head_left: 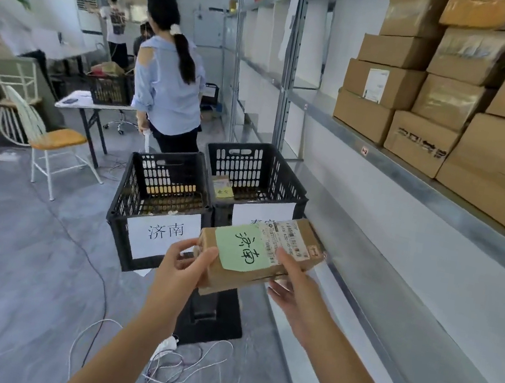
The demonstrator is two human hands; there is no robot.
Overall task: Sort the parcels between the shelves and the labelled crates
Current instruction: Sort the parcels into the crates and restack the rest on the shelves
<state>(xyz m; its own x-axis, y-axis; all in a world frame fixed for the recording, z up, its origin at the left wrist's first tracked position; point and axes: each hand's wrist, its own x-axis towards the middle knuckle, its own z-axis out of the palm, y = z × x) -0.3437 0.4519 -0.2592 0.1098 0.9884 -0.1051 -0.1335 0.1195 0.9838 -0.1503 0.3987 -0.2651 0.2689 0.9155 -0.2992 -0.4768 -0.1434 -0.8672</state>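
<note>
While the left hand (183, 268) and the right hand (290, 286) both grip the parcel (236, 281) in the air just before the touching left crate (166, 177) and right crate (249, 164), its green note (243, 250) matches the left crate's sign (164, 233). A careless toss can land it in the right crate.

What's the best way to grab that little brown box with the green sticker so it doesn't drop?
Take the little brown box by its left end and near long edge, one hand from each side. It's long and lies almost flat, label up. The left hand and right hand hold it that way now, leaving the green sticker readable.
</note>
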